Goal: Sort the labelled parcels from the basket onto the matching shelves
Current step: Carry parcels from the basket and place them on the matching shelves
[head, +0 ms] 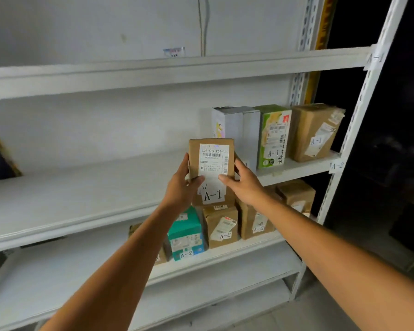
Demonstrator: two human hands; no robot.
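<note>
A brown cardboard parcel (212,163) with a white shipping label marked A-1 stands upright in front of the middle shelf (93,194). My left hand (183,185) grips its left edge, thumb on the label. My right hand (243,181) grips its right edge, thumb on the label too. On that shelf to the right stand a grey-white box (234,125), a green box (274,136) marked A-1 and a brown box (314,132) marked A-1. The basket is out of view.
The shelf below carries a teal box (187,232) and brown boxes (221,225) marked A-2. Paper tags A-1 (375,58) and A-2 (337,166) hang on the right upright. The top shelf (153,72) runs across above; a dark gap lies right of the rack.
</note>
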